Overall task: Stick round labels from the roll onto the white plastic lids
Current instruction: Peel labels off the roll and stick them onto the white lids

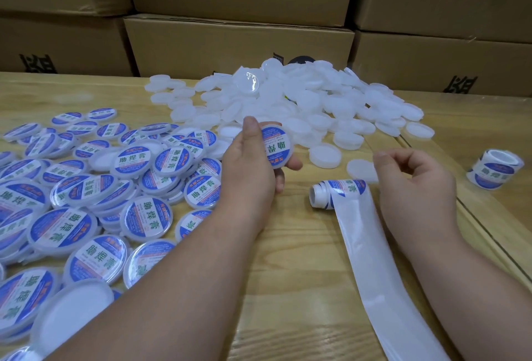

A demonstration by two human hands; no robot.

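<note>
Wood-grain table, stacked cardboard boxes behind it.

Left hand holds a labelled lid up off the table, just in front of the plain pile: thumb on the top edge, fingers curled underneath, blue-and-white label facing the camera.

Right hand hovers just right of the roll, fingers loosely curled, thumb and forefinger close together. Can't tell if they pinch anything; looks empty. Hand is above the table, not touching the roll.

The roll lies on its side at table centre. Its spent backing strip trails from it towards the near edge, between the two forearms.

One bare lid lies flat just beyond the roll, beside the right fingers.

Plain lids are heaped at the far centre. Labelled lids are spread over the left side, overlapping, a few face down.

Second roll stands upright at far right, well apart.
</note>
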